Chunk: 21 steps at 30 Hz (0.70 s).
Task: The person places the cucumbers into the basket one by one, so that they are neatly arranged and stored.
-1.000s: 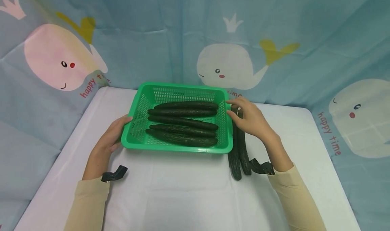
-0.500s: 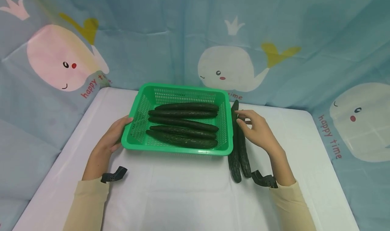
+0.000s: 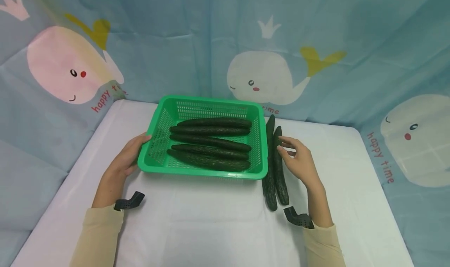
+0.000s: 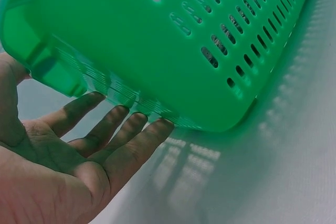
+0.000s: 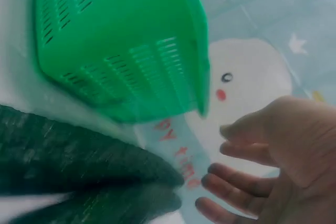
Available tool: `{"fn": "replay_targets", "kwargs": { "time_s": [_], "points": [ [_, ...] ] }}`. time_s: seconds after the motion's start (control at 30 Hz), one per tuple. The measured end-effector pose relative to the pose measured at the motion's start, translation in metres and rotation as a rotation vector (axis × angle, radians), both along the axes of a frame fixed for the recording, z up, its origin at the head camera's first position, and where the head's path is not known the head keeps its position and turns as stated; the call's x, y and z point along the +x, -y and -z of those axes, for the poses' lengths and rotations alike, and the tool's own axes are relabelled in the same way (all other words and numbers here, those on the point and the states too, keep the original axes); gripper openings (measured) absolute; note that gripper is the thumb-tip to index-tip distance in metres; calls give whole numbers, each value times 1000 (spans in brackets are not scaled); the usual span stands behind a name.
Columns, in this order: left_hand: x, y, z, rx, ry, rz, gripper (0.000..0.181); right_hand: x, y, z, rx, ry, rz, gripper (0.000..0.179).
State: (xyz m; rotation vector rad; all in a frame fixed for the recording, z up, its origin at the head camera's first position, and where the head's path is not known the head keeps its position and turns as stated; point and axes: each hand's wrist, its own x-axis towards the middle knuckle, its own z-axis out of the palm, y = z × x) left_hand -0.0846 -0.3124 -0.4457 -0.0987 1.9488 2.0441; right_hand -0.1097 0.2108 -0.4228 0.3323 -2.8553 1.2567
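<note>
A green plastic basket (image 3: 197,171) with slotted walls holds several long dark cucumbers (image 3: 211,141) lying crosswise. My left hand (image 3: 129,155) grips its left end, thumb on the rim; in the left wrist view the fingers (image 4: 134,148) reach along the outside of the wall. Two more cucumbers lie lengthwise on the table just right of the basket: an inner cucumber (image 3: 270,173) and an outer cucumber (image 3: 279,177). Beside the outer one is my right hand (image 3: 299,159), fingers slightly bent, thumb apart, holding nothing. In the right wrist view its fingertips are near the cucumber ends (image 5: 157,174).
White cloth covers the table (image 3: 204,228). A blue curtain (image 3: 197,44) printed with whales stands right behind the basket and along both sides. Black wrist mounts (image 3: 130,201) stick out from the forearms.
My right hand has left the basket's right rim and moved right and toward me, uncovering the tops of the two outside cucumbers. The left hand and basket stay put.
</note>
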Motion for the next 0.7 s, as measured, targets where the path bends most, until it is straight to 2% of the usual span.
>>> {"fn": "replay_targets", "kwargs": {
  "time_s": [0.2,0.3,0.37,0.57,0.7],
  "points": [
    [-1,0,1,-7,30,-20,76,0,-1,9,-2,-54,104,38],
    [-1,1,1,-14,28,-32,77,-3,-6,13,12,-34,146,38],
    [0,1,1,-10,20,-28,77,-5,-10,15,24,30,145,43],
    [-1,2,0,11,0,-4,75,-7,-24,27,21,309,73,69],
    [-1,2,-1,13,8,0,76,-8,-25,33,-6,404,57,79]
  ]
}}
